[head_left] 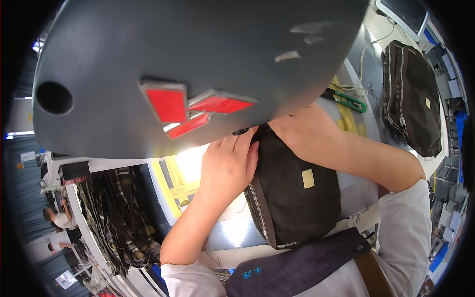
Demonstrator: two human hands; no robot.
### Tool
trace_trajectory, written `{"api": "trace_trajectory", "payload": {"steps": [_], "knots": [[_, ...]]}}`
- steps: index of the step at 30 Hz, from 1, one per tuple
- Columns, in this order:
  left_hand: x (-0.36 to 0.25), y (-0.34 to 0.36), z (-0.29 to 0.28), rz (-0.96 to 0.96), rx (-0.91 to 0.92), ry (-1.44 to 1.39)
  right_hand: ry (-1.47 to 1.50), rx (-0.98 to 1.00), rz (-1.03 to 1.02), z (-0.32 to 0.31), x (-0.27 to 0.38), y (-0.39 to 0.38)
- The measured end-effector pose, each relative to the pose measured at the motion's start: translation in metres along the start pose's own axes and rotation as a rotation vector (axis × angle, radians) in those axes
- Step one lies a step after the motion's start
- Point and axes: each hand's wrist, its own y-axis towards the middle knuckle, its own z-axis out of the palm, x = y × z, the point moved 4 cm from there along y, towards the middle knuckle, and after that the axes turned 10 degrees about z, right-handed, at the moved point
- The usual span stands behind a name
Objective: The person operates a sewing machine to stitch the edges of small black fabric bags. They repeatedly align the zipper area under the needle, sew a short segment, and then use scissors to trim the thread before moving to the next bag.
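Observation:
A black fabric bag with a silver zipper along its left edge and a small pale yellow tag lies in front of me, its far end under a dark grey sewing machine head. My left hand is closed at the bag's upper left edge, fingers together, thumb against the fabric and fingertips partly hidden by the machine. From the right, my right hand bends over the bag's upper part and grips it; the machine head covers much of its fingers. The stitching spot is out of sight.
Another black zippered bag lies at the right. Green-handled thread snips rest behind my right hand near a pale cord. At the left hangs a pile of dark fabric pieces. Yellow tape marks the table. A screen stands far right.

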Motion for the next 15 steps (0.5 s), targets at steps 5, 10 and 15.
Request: {"api": "trace_trajectory", "payload": {"steps": [5, 10, 15], "knots": [[-0.0033, 0.0058, 0.0, 0.106, -0.057, 0.072, -0.034, -0.019, -0.019, 0.0036, 0.002, -0.0019], [-0.0026, 0.0089, 0.0003, 0.186, -0.088, 0.148, -0.044, 0.015, -0.022, 0.0043, 0.004, -0.0015], [-0.0033, 0.0091, -0.0008, 0.172, -0.082, 0.145, -0.052, -0.012, -0.022, 0.0056, 0.0044, -0.0013]]}}
